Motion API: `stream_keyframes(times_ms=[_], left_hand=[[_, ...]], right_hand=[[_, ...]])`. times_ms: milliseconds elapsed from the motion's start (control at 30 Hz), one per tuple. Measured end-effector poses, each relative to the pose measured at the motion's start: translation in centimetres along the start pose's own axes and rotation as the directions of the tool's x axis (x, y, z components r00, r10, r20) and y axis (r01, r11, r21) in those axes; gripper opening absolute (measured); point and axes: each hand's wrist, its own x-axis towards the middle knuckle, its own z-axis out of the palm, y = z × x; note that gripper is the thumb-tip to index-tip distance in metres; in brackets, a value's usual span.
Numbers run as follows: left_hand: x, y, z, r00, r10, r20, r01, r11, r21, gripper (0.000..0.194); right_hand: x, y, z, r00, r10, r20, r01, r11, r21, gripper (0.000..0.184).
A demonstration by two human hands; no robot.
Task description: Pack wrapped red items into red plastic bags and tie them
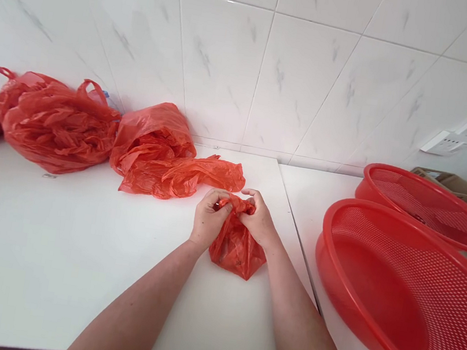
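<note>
Bag, thin, red and crumpled, just right of centre in the frame, its base resting on the white table and its mouth gathered between two bare hands. From my distant seat I read the left hand as pinching the left side of the mouth, thumb against bent fingers; the right hand grips the opposite side, thumb tucked into the folds and one finger extended above them. Holding both sides probably keeps the slack plastic under control, while the table appears to bear the weight. I cannot tell what, if anything, lies inside. Just beyond the left hand, crumpled plastic spreads in front of a bulging sack; farther left sits a larger bundle, its handles upright. Their position against the tiled wall seems to leave the front of the table for handwork. At the right of the frame I note a near basket and a far basket, both red, apparently set aside from the hands, with a cardboard box behind them.
</note>
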Motion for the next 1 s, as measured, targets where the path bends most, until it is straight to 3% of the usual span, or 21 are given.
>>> stream_keyframes(times_ms=[133, 233, 333, 433, 533, 667, 767, 833, 867, 967, 1000], left_hand=[[-0.6, 0.5, 0.3, 0.981, 0.150, 0.120, -0.159, 0.984, 0.073, 0.007], [-0.8, 0.2, 0.4, 0.963, 0.203, 0.177, -0.222, 0.970, 0.094, 0.009], [-0.4, -0.3, 0.2, 0.971, 0.200, 0.131, -0.215, 0.971, 0.109, 0.010], [0.4, -0.4, -0.6, 0.982, 0.174, 0.075, -0.183, 0.975, 0.128, 0.013], [0.2, 0.5, -2.0, 0.982, 0.175, 0.072, -0.186, 0.961, 0.205, 0.015], [-2.8, 2.1, -4.8, 0.961, 0.196, 0.196, -0.253, 0.909, 0.331, 0.017], [-5.7, 2.7, -7.3, 0.947, 0.154, 0.282, -0.250, 0.905, 0.345, 0.017], [-6.6, 2.5, -8.6, 0.938, 0.099, 0.332, -0.209, 0.926, 0.314, 0.008], [-6.7, 2.3, -9.1, 0.933, 0.066, 0.353, -0.181, 0.935, 0.305, 0.017], [-5.6, 1.2, -9.5, 0.916, -0.070, 0.396, -0.088, 0.926, 0.366, 0.090], [-4.9, 0.8, -9.2, 0.904, -0.104, 0.415, -0.073, 0.918, 0.389, 0.105]], right_hand=[[0.9, 1.7, -0.2, 0.977, -0.012, -0.213, -0.031, 0.979, -0.200, 0.029], [1.4, 2.3, -0.6, 0.966, -0.008, -0.257, -0.019, 0.995, -0.099, 0.026], [1.2, 1.6, -1.3, 0.993, 0.061, -0.101, -0.043, 0.985, 0.165, 0.033], [0.8, 1.1, -2.2, 0.991, 0.106, 0.086, -0.133, 0.894, 0.429, 0.044], [1.1, 1.9, -3.1, 0.985, 0.168, -0.033, -0.129, 0.854, 0.505, 0.039], [2.3, 4.0, -3.3, 0.934, 0.242, -0.263, -0.128, 0.913, 0.387, 0.032], [2.8, 4.6, -2.8, 0.931, 0.242, -0.275, -0.147, 0.935, 0.324, 0.029], [2.7, 4.2, -2.6, 0.956, 0.210, -0.203, -0.144, 0.943, 0.299, 0.039], [2.4, 4.0, -2.7, 0.970, 0.186, -0.158, -0.130, 0.942, 0.310, 0.050], [1.2, 3.0, -3.8, 0.991, 0.133, -0.028, -0.111, 0.912, 0.395, 0.088], [0.7, 2.7, -4.3, 0.992, 0.126, 0.021, -0.123, 0.900, 0.418, 0.096]])
